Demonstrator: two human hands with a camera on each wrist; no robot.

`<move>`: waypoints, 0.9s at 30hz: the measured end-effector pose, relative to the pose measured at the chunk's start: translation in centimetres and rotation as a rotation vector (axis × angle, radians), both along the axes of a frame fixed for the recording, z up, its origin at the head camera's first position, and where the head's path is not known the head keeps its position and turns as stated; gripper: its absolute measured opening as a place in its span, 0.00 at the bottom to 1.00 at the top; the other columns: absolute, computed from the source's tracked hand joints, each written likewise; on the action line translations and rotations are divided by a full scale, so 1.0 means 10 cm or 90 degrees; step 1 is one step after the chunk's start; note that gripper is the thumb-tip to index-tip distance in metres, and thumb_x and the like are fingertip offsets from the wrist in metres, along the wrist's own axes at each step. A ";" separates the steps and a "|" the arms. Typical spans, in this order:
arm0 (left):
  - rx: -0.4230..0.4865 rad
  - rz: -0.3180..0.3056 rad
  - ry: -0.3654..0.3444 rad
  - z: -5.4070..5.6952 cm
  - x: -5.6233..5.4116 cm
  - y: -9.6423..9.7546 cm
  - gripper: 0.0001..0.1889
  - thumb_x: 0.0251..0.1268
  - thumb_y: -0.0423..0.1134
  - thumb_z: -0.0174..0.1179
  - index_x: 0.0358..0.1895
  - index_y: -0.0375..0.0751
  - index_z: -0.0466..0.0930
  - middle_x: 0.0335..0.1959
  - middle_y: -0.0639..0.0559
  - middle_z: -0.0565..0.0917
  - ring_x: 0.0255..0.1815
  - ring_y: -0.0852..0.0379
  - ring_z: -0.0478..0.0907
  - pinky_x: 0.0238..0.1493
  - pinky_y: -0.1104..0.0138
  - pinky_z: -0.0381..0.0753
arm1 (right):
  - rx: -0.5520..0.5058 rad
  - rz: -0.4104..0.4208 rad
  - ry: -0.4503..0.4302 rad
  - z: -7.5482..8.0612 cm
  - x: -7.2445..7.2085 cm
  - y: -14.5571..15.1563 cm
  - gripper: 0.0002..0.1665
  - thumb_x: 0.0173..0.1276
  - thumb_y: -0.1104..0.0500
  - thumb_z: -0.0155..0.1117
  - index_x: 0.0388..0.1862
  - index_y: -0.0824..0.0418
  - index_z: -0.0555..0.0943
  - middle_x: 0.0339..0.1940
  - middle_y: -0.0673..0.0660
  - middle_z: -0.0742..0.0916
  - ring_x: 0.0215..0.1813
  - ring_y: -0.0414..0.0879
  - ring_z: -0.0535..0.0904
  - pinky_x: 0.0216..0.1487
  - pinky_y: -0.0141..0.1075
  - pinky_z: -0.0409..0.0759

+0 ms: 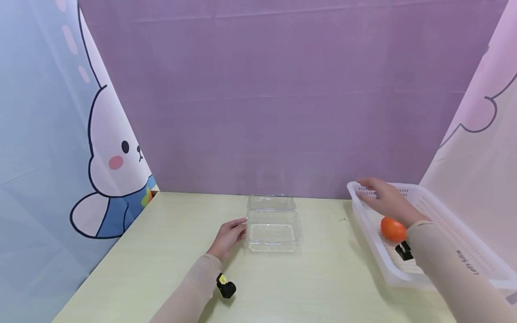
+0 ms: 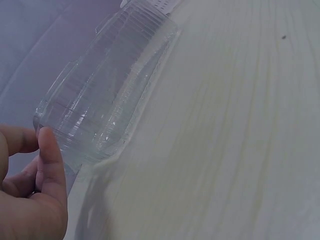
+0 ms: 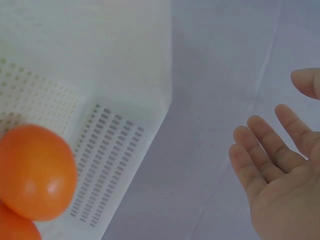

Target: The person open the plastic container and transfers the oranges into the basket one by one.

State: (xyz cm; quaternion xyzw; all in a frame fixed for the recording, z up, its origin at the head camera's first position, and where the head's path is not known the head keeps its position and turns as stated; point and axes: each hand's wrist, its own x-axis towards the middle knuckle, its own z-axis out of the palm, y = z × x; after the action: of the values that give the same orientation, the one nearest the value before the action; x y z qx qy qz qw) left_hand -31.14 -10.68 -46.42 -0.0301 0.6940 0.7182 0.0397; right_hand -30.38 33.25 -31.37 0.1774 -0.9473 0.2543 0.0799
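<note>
A clear plastic clamshell box (image 1: pixel 272 237) stands on the table with its lid raised at the back. At its left rim, my left hand (image 1: pixel 230 237) pinches the edge between thumb and fingers; the left wrist view shows the fingertips (image 2: pixel 48 137) at the corner of the box (image 2: pixel 100 95). My right hand (image 1: pixel 385 200) is over the far left part of a white basket (image 1: pixel 373 244), fingers spread and holding nothing. Smooth orange-red fruit (image 1: pixel 393 229), tomato-like, lies in the basket below the right forearm. Two such fruits (image 3: pixel 37 172) show in the right wrist view.
The pale wooden table (image 1: pixel 323 278) meets a purple cloth backdrop (image 1: pixel 258 98) just behind the box. Printed cloth (image 1: pixel 117 148) hangs at the left, and another patterned cloth (image 1: pixel 480 179) rises beside the basket. The basket has raised walls.
</note>
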 end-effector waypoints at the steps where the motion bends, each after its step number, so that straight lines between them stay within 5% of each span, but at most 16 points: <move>1: 0.001 0.002 -0.002 0.00 0.00 0.00 0.20 0.75 0.33 0.56 0.64 0.25 0.73 0.50 0.36 0.79 0.42 0.56 0.77 0.47 0.66 0.81 | -0.002 0.003 0.002 0.00 0.00 -0.02 0.34 0.78 0.47 0.56 0.71 0.69 0.68 0.65 0.71 0.76 0.65 0.68 0.70 0.61 0.65 0.71; 27: 0.001 0.000 -0.006 -0.02 -0.02 0.00 0.20 0.75 0.33 0.56 0.65 0.26 0.73 0.51 0.35 0.79 0.40 0.59 0.77 0.44 0.69 0.80 | -0.003 0.052 0.031 -0.06 0.02 -0.43 0.33 0.77 0.49 0.59 0.72 0.67 0.68 0.66 0.68 0.76 0.65 0.65 0.72 0.59 0.61 0.74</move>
State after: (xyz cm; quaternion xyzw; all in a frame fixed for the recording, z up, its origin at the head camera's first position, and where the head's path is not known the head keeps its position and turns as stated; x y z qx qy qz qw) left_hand -31.37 -10.68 -46.61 -0.0335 0.6930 0.7188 0.0434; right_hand -30.17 28.92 -32.00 0.2218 -0.9365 0.2551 0.0933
